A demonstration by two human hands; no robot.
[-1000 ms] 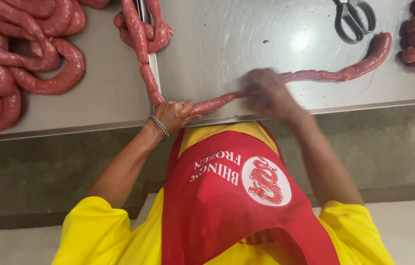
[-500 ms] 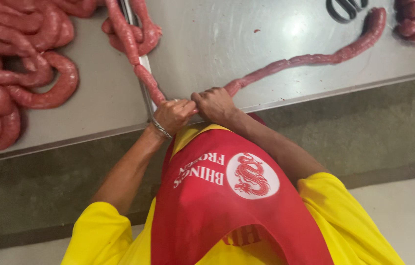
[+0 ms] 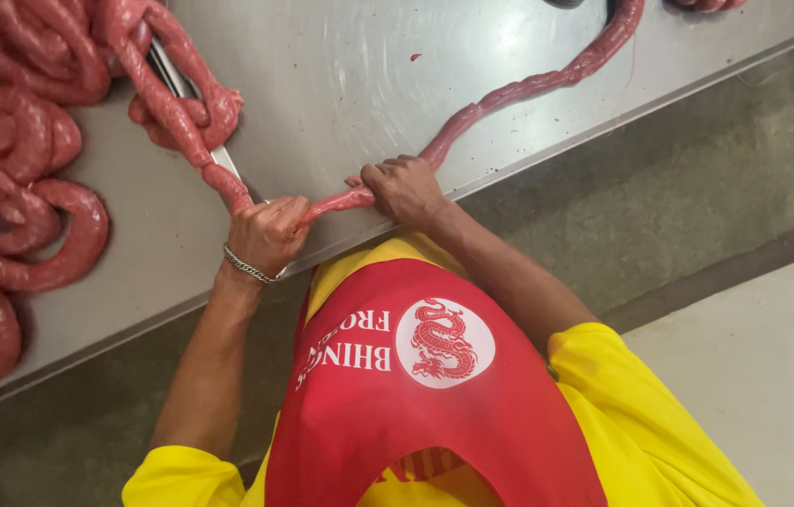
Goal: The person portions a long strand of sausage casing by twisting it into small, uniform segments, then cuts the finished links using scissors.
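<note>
A long raw red sausage rope [image 3: 519, 91] lies across the steel table [image 3: 341, 84]. My right hand [image 3: 404, 189] is closed on a thin part of the rope near the table's front edge. My left hand [image 3: 266, 235], with a silver bracelet on its wrist, grips the same rope a short way to the left. The stretch between my hands is narrow and taut. From my left hand the sausage runs up and left over a thin metal tube [image 3: 172, 77] to a knotted clump [image 3: 200, 108].
A big pile of thick coiled sausage [image 3: 12, 207] fills the left side of the table. The table's front edge [image 3: 547, 145] runs diagonally, with a grey wall and floor [image 3: 772, 347] below it. My red apron [image 3: 416, 394] and yellow shirt fill the bottom.
My right hand has slid left along the rope from an arm's reach away to close beside my left hand. The view has shifted, so the table items at the upper right are mostly out of frame.
</note>
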